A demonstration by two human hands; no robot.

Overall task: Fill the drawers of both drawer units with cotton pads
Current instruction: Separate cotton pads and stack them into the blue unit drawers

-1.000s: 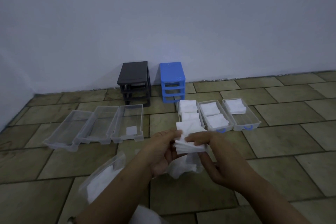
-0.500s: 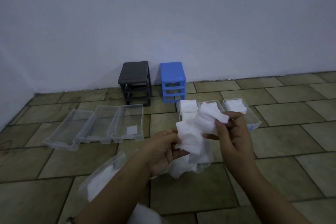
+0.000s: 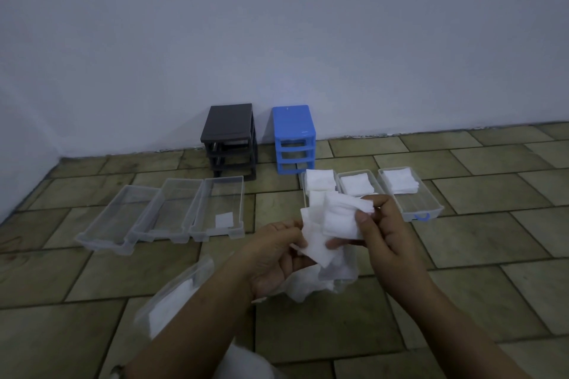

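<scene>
So I am working roughly halfway through, I judge. Taking the blue drawer unit [image 3: 294,139] as my landmark: the three clear drawers just in front of it [image 3: 426,212] are each holding white cotton pads at their far ends, though the one farthest right is showing bare room near its blue handle. The three drawers to the left of it, in front of the black drawer unit [image 3: 231,138], are lying nearly bare, with only one pad [image 3: 224,220] sitting in the nearest of them [image 3: 219,209].

My left hand [image 3: 272,258] is pinching a stack of cotton pads [image 3: 315,240], and my right hand [image 3: 385,235] is pinching a second stack [image 3: 343,215] peeled off it, both hovering well in front of the blue unit.

Both units are standing with empty slots, against the wall. Open tile floor [image 3: 492,243] is lying to the right; a plastic pad bag [image 3: 175,301] is lying near my left forearm, so I am judging a leftward reach tighter.
</scene>
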